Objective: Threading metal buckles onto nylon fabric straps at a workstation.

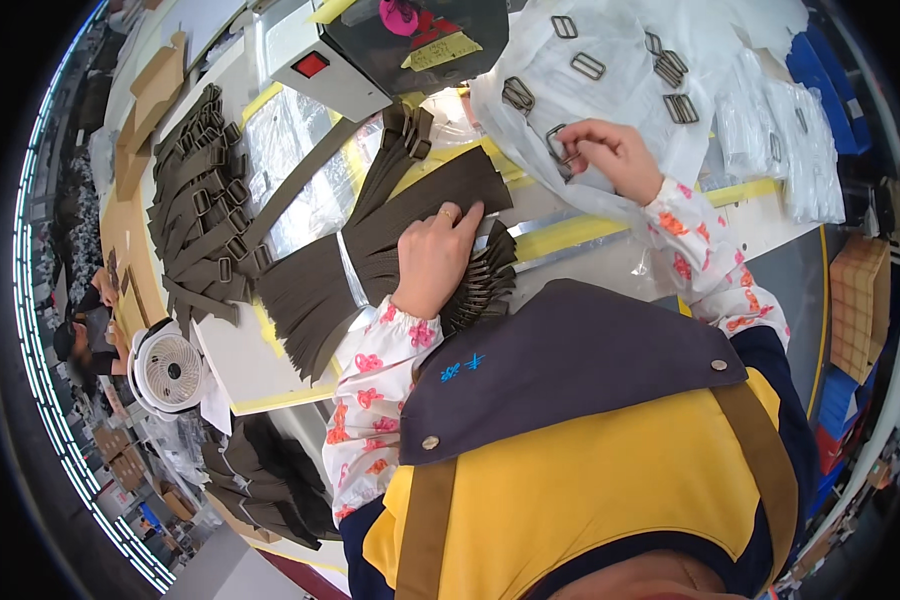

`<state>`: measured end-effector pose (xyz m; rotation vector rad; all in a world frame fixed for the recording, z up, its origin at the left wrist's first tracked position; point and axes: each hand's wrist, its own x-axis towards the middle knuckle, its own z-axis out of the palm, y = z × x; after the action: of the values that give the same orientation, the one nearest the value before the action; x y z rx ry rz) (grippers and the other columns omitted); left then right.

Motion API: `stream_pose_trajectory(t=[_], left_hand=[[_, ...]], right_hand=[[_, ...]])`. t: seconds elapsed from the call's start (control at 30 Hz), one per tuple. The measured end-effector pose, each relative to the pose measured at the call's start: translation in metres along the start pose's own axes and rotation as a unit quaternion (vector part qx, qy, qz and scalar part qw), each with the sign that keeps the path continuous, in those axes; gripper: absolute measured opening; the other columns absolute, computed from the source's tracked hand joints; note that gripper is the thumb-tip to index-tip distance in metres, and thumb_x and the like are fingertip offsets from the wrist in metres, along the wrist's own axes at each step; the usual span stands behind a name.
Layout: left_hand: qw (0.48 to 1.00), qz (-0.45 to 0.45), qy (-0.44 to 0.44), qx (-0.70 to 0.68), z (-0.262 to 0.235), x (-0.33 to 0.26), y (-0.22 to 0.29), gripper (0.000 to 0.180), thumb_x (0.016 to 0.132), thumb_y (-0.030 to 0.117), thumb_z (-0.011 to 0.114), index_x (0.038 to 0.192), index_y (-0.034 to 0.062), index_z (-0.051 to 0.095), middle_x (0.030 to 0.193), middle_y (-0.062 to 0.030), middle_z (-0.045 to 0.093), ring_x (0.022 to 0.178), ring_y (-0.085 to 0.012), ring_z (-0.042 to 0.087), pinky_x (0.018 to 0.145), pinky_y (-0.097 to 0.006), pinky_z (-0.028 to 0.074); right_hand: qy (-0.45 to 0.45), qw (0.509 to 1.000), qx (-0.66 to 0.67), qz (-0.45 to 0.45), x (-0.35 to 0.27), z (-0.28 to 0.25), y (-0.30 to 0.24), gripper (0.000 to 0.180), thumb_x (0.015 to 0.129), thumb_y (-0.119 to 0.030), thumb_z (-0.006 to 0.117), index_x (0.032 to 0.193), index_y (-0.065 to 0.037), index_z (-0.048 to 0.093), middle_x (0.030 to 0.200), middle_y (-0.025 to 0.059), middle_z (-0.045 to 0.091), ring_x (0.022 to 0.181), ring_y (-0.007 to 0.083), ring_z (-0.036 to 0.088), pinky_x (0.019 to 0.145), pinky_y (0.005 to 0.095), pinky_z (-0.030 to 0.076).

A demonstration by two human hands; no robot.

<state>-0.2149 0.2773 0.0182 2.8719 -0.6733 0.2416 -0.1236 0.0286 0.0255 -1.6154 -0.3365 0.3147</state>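
My left hand (435,255) lies palm down on a bundle of dark olive webbing straps (310,290), its fingers stretched over the top and nothing seen gripped in them. A pale band wraps round this bundle. Farther right, my right hand (615,160) pinches a dark metal slide buckle (557,143) between thumb and fingers, above a white plastic sheet (610,105). Several loose slide buckles (588,66) are scattered over that sheet. Beyond the left hand, more straps with metal buckles (407,130) lie bunched beneath the machine's edge.
A grey machine with a red switch (310,65) stands at the far side. On the left lies a pile of buckled straps (205,200), with a white fan (170,368) at the table corner. Clear plastic bags (815,150) and a blue bin (825,90) are at right.
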Motion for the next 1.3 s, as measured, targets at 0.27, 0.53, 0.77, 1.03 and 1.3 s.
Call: stream_pose_trajectory(t=[0.27, 0.53, 0.77, 1.03, 1.3], left_hand=[[0.993, -0.078, 0.055, -0.072, 0.007, 0.019, -0.004, 0.046, 0.066, 0.008, 0.063, 0.110, 0.0018, 0.049, 0.099, -0.0122, 0.048, 0.087, -0.0257, 0.051, 0.068, -0.032, 0.044], [0.994, -0.057, 0.072, -0.059, 0.009, 0.014, 0.000, 0.044, 0.067, 0.013, 0.065, 0.107, 0.0004, 0.051, 0.098, -0.0124, 0.050, 0.090, -0.0274, 0.049, 0.075, -0.035, 0.041], [0.996, -0.076, -0.006, -0.050, -0.006, 0.029, 0.006, 0.029, 0.070, 0.014, 0.063, 0.096, 0.0025, 0.055, 0.087, -0.0098, 0.054, 0.080, -0.0263, 0.053, 0.069, -0.035, 0.043], [0.920, -0.155, 0.025, -0.359, -0.016, 0.020, -0.011, 0.011, 0.079, 0.010, 0.056, 0.086, 0.0030, 0.056, 0.065, -0.0131, 0.054, 0.062, -0.0268, 0.054, 0.056, -0.033, 0.042], [0.894, -0.172, 0.060, -0.410, -0.013, 0.011, -0.008, 0.011, 0.082, 0.010, 0.052, 0.090, 0.0019, 0.054, 0.072, -0.0141, 0.054, 0.064, -0.0261, 0.053, 0.060, -0.031, 0.041]], right_hand=[[-0.028, 0.991, 0.071, 0.110, -0.023, 0.053, 0.027, 0.027, 0.084, -0.006, 0.052, 0.110, -0.005, 0.044, 0.072, -0.0015, 0.052, 0.057, 0.0047, 0.050, 0.052, 0.0182, 0.043], [0.024, 0.985, 0.099, 0.136, -0.027, 0.053, 0.027, 0.022, 0.083, -0.004, 0.052, 0.104, 0.000, 0.047, 0.073, 0.0015, 0.055, 0.056, 0.0066, 0.053, 0.051, 0.0190, 0.045], [0.013, 0.984, 0.127, 0.121, -0.021, 0.058, 0.031, 0.016, 0.084, -0.007, 0.052, 0.098, 0.001, 0.049, 0.074, 0.0022, 0.057, 0.059, 0.0073, 0.056, 0.054, 0.0189, 0.046], [-0.006, 0.973, 0.171, 0.154, -0.015, 0.067, 0.006, 0.015, 0.085, -0.009, 0.053, 0.095, 0.001, 0.050, 0.071, 0.0035, 0.057, 0.056, 0.0081, 0.056, 0.049, 0.0190, 0.045], [-0.092, 0.970, 0.167, 0.152, 0.003, 0.103, 0.013, 0.013, 0.083, -0.009, 0.051, 0.090, 0.001, 0.050, 0.061, 0.0015, 0.053, 0.048, 0.0074, 0.054, 0.040, 0.0188, 0.040]])
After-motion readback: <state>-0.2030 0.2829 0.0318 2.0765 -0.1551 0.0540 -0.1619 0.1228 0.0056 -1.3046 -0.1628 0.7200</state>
